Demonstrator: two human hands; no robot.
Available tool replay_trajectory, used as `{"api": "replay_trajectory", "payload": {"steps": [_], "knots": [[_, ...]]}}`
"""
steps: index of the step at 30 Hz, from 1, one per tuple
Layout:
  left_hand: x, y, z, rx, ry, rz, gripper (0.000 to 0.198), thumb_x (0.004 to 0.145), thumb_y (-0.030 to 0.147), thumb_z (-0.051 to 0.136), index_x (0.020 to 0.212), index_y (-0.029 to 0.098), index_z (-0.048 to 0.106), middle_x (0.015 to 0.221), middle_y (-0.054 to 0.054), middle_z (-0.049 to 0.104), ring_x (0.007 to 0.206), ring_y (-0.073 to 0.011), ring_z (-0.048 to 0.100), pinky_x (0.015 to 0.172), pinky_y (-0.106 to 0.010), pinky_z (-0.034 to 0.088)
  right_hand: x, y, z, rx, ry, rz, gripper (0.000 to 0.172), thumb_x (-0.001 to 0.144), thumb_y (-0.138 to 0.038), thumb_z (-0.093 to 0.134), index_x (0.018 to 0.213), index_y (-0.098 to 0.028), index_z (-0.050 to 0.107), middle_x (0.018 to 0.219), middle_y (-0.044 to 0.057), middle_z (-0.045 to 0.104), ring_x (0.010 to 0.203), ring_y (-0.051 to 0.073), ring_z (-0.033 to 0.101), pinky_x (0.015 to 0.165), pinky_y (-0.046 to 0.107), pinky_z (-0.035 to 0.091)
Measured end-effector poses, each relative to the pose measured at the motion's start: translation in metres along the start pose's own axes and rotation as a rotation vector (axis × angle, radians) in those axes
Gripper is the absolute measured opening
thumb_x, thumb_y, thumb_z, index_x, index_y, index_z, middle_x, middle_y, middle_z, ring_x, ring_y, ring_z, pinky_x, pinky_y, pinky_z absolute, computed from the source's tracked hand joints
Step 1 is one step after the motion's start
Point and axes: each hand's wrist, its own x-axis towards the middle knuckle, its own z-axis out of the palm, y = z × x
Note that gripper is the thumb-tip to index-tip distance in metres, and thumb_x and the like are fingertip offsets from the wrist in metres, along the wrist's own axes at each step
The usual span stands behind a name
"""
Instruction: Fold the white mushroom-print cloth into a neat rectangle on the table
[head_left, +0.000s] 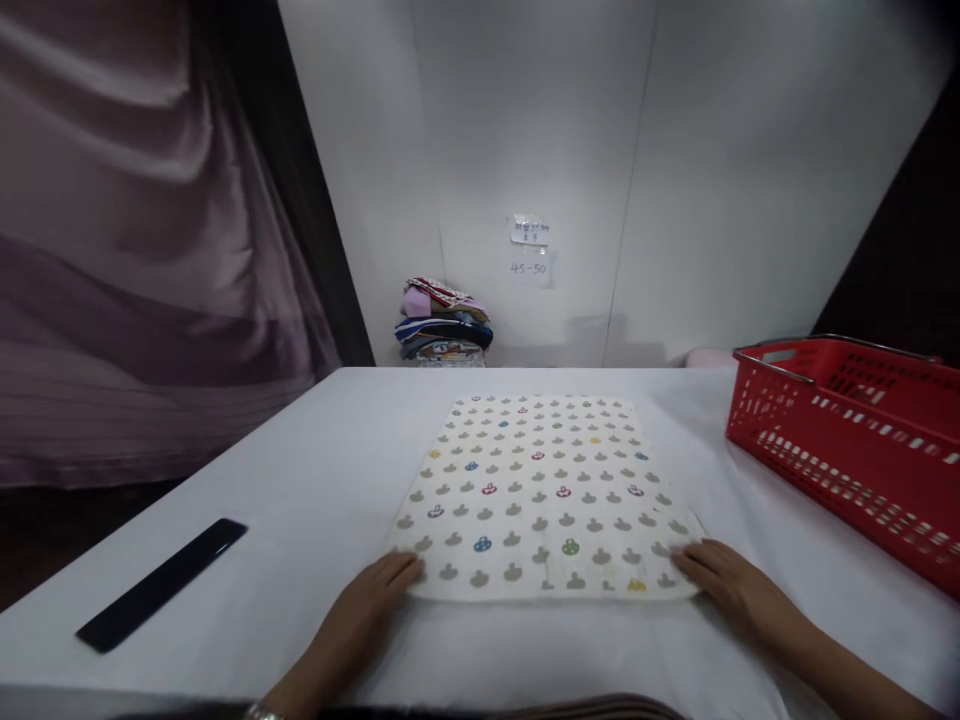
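Note:
A white cloth (525,470) printed with grey and coloured mushroom shapes is spread out on the white table (300,470). My left hand (379,590) is at the cloth's near left corner, its fingers closed on the edge. At the near right corner, my right hand (727,585) pinches the cloth between thumb and fingers. Both thumbs are partly hidden, and the hands are slightly blurred. The cloth lies mostly flat, with its near edge running straight between my hands.
A red plastic basket (847,440) with metal handles stands on the right. A dark flat strip (161,585) lies on the left side of the table. Behind the far edge rises a stack of folded fabrics (444,325). Paper notes (530,268) hang on the wall; a curtain (135,250) drapes at left.

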Motion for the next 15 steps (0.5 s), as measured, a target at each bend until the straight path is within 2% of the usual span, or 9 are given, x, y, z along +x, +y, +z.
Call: {"api": "replay_trajectory", "payload": {"steps": [5, 10, 13, 15], "knots": [[-0.002, 0.002, 0.004, 0.039, 0.032, -0.043, 0.05, 0.075, 0.01, 0.038, 0.11, 0.032, 0.067, 0.114, -0.001, 0.067, 0.106, -0.0248, 0.062, 0.095, -0.04, 0.051, 0.004, -0.002, 0.002, 0.05, 0.056, -0.014, 0.05, 0.084, -0.028, 0.041, 0.126, -0.053, 0.049, 0.109, 0.002, 0.068, 0.099, 0.028, 0.065, 0.085, 0.044, 0.054], [-0.004, -0.007, 0.009, 0.049, 0.081, -0.033, 0.039, 0.078, 0.015, 0.04, 0.102, 0.027, 0.068, 0.106, -0.004, 0.07, 0.101, -0.0245, 0.064, 0.092, -0.04, 0.052, 0.0, 0.008, 0.007, 0.021, 0.074, -0.016, 0.042, 0.083, -0.03, 0.045, 0.117, -0.052, 0.058, 0.103, 0.004, 0.07, 0.094, 0.03, 0.066, 0.081, 0.046, 0.055], [0.0, -0.006, -0.003, 0.011, 0.1, -0.021, 0.032, 0.08, 0.018, 0.04, 0.096, 0.025, 0.067, 0.099, -0.004, 0.071, 0.098, -0.0233, 0.065, 0.091, -0.039, 0.053, -0.008, 0.023, 0.014, 0.021, 0.211, -0.029, 0.047, 0.08, -0.032, 0.051, 0.119, -0.058, 0.052, 0.101, 0.002, 0.071, 0.09, 0.029, 0.068, 0.078, 0.045, 0.057], [0.001, -0.002, -0.016, -0.027, 0.082, -0.017, 0.031, 0.08, 0.016, 0.038, 0.092, 0.025, 0.065, 0.093, -0.002, 0.072, 0.093, -0.0207, 0.066, 0.097, -0.039, 0.049, -0.016, 0.028, 0.016, 0.047, 0.277, -0.05, 0.053, 0.078, -0.034, 0.052, 0.122, -0.061, 0.046, 0.101, 0.001, 0.071, 0.088, 0.028, 0.068, 0.074, 0.043, 0.058]]}}
